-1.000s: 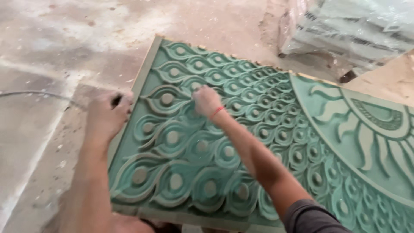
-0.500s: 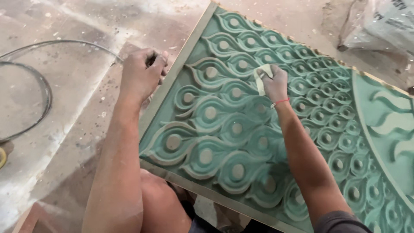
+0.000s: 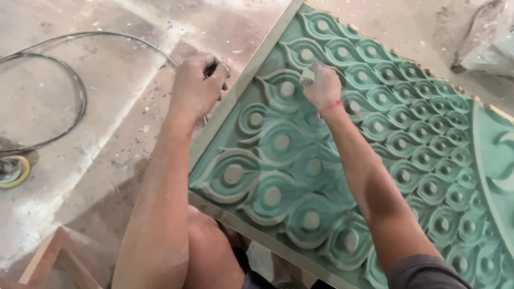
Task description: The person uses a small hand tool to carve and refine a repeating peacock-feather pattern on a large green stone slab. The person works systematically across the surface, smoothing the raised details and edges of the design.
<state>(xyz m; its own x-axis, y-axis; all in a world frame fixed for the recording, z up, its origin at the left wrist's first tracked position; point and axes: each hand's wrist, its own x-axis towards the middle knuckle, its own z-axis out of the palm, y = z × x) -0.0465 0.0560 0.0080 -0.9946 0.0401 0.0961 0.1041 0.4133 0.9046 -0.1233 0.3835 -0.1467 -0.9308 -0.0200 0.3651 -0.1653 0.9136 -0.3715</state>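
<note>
A large green carved panel (image 3: 375, 139) with raised feather-eye shapes and a pale wooden frame lies tilted across the dusty floor. My right hand (image 3: 323, 85), a red thread at its wrist, presses a small folded piece of sandpaper (image 3: 307, 77) against the carving near the panel's upper left. My left hand (image 3: 199, 88) is closed on the panel's left frame edge, with a small dark object between its fingers. My knee (image 3: 206, 251) sits under the panel's near corner.
A grey cable (image 3: 64, 80) loops over the dusty concrete floor at the left. A round yellow-rimmed tool (image 3: 13, 170) lies at the far left edge. A plastic-wrapped bundle (image 3: 487, 43) rests at the top right. A wooden piece (image 3: 53, 262) shows at the bottom left.
The view has shifted closer and lower over the panel. My right hand has slid left across the carving with the sandpaper. My left hand keeps its hold on the frame edge.
</note>
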